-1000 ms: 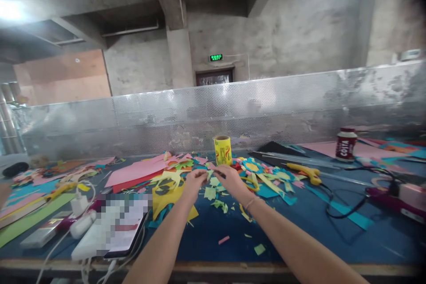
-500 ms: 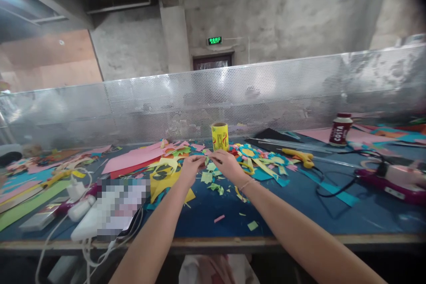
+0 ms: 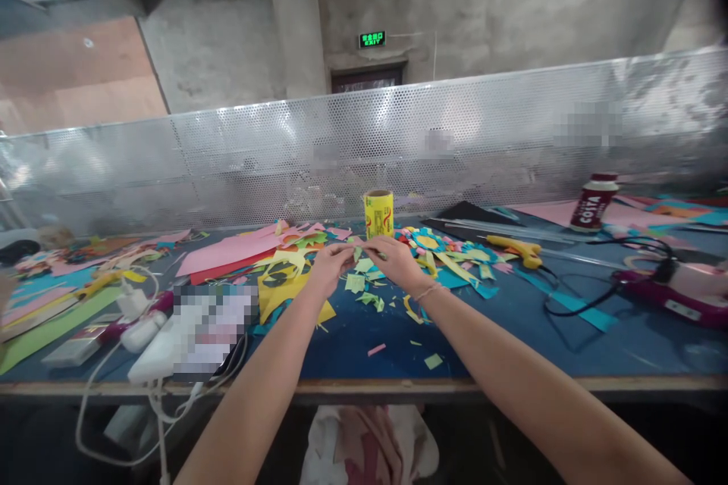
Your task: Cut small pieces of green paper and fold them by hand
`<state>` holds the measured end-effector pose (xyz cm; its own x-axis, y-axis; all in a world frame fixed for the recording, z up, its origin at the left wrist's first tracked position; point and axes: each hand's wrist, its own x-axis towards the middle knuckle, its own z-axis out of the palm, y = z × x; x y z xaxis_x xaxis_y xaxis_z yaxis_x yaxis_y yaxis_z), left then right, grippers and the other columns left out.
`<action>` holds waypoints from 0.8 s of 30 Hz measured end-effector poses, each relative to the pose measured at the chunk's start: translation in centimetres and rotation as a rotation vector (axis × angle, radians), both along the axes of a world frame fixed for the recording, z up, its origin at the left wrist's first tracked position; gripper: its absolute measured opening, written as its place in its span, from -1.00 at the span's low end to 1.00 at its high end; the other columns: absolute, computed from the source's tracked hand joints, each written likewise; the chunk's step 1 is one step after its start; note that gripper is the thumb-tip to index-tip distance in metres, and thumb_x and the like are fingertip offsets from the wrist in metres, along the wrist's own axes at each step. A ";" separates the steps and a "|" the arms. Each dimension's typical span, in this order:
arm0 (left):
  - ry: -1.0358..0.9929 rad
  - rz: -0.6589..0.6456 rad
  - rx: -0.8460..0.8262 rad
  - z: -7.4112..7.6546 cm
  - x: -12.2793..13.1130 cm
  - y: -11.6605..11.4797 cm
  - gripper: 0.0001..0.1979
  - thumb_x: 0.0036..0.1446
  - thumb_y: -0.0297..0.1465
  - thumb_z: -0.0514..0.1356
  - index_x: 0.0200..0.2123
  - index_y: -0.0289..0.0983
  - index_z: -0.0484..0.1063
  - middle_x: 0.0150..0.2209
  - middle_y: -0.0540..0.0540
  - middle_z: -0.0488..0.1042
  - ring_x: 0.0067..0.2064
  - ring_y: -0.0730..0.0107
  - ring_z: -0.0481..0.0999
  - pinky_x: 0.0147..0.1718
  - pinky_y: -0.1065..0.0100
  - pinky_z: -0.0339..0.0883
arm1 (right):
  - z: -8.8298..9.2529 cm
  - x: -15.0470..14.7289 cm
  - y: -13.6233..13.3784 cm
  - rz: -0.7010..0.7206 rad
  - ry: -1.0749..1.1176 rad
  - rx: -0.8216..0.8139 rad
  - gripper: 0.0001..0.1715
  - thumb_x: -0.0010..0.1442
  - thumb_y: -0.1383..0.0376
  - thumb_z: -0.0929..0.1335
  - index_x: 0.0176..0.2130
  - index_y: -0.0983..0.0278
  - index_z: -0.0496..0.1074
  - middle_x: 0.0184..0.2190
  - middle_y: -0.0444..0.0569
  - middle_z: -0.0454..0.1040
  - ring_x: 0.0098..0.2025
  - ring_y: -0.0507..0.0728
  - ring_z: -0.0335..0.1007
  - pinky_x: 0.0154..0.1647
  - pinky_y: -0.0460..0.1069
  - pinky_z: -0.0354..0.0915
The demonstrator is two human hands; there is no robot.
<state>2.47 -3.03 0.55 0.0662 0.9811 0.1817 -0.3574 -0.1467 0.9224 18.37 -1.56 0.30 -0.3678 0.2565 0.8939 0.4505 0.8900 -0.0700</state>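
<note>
My left hand (image 3: 333,267) and my right hand (image 3: 393,261) meet fingertip to fingertip above the middle of the table. Both are closed in a pinch on a small piece of light green paper (image 3: 358,251), mostly hidden by the fingers. Just behind them stands a yellow wrapped roll (image 3: 378,214), upright. Below the hands lie green paper scraps (image 3: 356,283). A cut yellow sheet (image 3: 278,295) is close to my left wrist. To the right of my right hand is a heap of coloured paper pieces with a blue paper flower (image 3: 426,241).
A yellow glue gun (image 3: 520,248) and a dark red bottle (image 3: 594,203) are on the right. Pink sheets (image 3: 227,252) lie left of centre. A white power bank (image 3: 149,364) with cables sits at the front left. A perforated metal screen (image 3: 273,159) borders the back.
The whole view has tilted slightly downward, so the scene sits higher. Both hands stay together in front of the yellow roll, their fingers shifted only a little.
</note>
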 end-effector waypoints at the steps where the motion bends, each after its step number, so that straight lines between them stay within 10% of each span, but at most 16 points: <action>1: 0.014 0.006 0.026 0.0 0.0 0.0 -0.83 -0.26 -0.42 0.32 -0.49 -0.34 0.46 -0.52 -0.02 0.41 -0.45 0.52 0.40 -0.33 0.37 0.33 | 0.1 -0.1 -0.1 -0.013 0.041 -0.024 -0.81 0.17 0.39 0.24 -0.26 0.25 0.44 -0.35 -0.02 0.48 -0.28 0.07 0.42 -0.22 0.00 0.39; 24: 0.049 0.059 0.073 -0.1 0.2 0.0 -0.79 -0.31 -0.38 0.35 -0.51 -0.35 0.48 -0.52 -0.03 0.42 -0.45 0.52 0.39 -0.35 0.38 0.32 | 0.2 -0.2 -0.1 0.026 0.068 -0.012 -0.78 0.16 0.39 0.26 -0.31 0.23 0.49 -0.33 0.00 0.46 -0.26 0.07 0.40 -0.21 0.00 0.39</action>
<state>2.67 -2.99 0.46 0.0187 0.9679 0.2506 -0.3012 -0.2335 0.9245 18.15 -1.68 0.46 -0.3130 0.2589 0.9138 0.4215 0.9001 -0.1107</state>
